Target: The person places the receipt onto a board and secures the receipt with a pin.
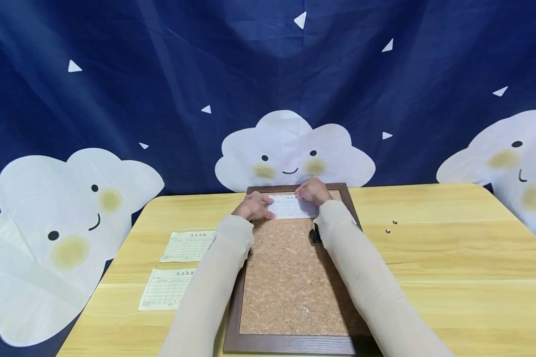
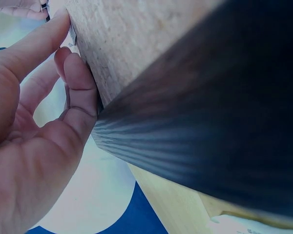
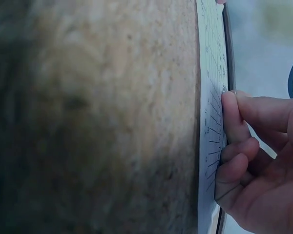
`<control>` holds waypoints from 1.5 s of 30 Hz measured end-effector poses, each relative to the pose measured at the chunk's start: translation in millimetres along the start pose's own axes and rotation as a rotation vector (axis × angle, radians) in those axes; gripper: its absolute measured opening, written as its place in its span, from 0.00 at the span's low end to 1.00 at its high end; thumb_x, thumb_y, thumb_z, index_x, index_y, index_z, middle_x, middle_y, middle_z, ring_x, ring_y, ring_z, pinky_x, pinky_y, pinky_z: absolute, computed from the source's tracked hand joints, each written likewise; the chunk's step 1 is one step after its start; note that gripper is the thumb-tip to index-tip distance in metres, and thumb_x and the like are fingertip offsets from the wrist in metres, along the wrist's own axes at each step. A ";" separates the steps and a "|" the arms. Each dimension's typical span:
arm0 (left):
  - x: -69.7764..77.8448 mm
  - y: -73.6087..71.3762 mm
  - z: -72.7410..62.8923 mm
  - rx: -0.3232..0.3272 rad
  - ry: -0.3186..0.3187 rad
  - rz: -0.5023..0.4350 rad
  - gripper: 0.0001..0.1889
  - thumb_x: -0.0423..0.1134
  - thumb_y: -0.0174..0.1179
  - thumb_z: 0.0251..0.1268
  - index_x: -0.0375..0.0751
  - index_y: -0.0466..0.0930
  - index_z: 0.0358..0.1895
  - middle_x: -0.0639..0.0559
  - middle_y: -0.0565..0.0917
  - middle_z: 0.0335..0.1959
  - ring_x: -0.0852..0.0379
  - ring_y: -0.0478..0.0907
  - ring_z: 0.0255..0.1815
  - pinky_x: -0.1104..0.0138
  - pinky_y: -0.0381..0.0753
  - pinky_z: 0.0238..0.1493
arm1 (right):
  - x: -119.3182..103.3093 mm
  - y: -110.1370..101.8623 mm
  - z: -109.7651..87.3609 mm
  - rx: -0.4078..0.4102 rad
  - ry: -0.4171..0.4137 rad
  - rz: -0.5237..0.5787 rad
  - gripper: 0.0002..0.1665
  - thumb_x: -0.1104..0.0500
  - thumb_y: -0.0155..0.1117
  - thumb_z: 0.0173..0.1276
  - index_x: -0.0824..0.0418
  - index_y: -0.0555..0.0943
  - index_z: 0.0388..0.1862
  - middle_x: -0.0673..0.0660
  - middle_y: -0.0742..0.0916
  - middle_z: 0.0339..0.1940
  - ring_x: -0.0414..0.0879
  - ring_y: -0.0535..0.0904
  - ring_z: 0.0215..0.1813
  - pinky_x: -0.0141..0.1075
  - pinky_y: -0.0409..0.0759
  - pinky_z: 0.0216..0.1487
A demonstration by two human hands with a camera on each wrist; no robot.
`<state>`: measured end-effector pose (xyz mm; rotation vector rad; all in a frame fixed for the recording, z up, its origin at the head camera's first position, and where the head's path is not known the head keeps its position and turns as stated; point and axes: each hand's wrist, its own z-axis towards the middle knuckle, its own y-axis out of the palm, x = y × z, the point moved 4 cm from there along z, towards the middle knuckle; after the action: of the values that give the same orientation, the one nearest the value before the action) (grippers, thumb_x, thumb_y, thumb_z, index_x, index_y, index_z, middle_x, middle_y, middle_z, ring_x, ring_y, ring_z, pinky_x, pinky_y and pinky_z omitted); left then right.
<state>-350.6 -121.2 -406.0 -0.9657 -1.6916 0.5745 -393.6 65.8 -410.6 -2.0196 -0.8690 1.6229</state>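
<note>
A white printed form (image 1: 288,208) lies across the top of a cork board (image 1: 290,277) with a dark brown frame. On the form's left end, the left hand (image 1: 253,205) rests its fingers and thumb, pressing the paper to the cork. The right hand (image 1: 313,191) is at the form's upper edge, right of its middle. In the right wrist view, its thumb and forefinger (image 3: 232,114) pinch a tiny thing against the paper, mostly hidden, seemingly a metal tack. The other fingers of that hand are curled against the form.
Two small metal tacks, one nearer (image 1: 387,231) and one farther (image 1: 395,222), lie right of the board. Left of it are two pale green printed forms, an upper (image 1: 188,246) and a lower (image 1: 166,290). A blue cloud-patterned cloth (image 1: 183,59) hangs behind the wooden table (image 1: 464,238).
</note>
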 end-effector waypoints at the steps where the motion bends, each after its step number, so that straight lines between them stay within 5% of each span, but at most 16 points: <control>1: -0.1 0.2 0.2 -0.001 0.000 0.000 0.28 0.38 0.73 0.59 0.45 0.79 0.65 0.45 0.71 0.71 0.51 0.69 0.68 0.59 0.69 0.66 | 0.2 0.0 0.0 0.003 0.006 0.002 0.11 0.67 0.64 0.64 0.65 0.88 0.44 0.57 0.87 0.42 0.43 0.72 0.34 0.30 0.66 0.31; 16: -1.6 -1.8 0.4 0.005 0.004 0.004 0.29 0.38 0.73 0.59 0.45 0.79 0.65 0.47 0.71 0.71 0.50 0.66 0.71 0.59 0.68 0.67 | -3.8 0.5 -4.4 0.045 -0.007 0.001 0.11 0.66 0.65 0.63 0.64 0.89 0.43 0.61 0.87 0.51 0.48 0.74 0.41 0.32 0.68 0.35; 45: -0.6 0.0 0.9 -0.007 0.009 0.014 0.29 0.38 0.73 0.59 0.45 0.79 0.65 0.45 0.72 0.70 0.51 0.69 0.67 0.59 0.68 0.66 | -0.1 2.6 0.7 0.036 0.060 -0.038 0.13 0.66 0.63 0.64 0.61 0.90 0.44 0.59 0.87 0.50 0.48 0.73 0.40 0.33 0.67 0.33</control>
<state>-351.3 -121.6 -406.6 -0.9846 -1.6805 0.5732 -393.8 63.8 -412.4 -2.0045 -0.8453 1.5393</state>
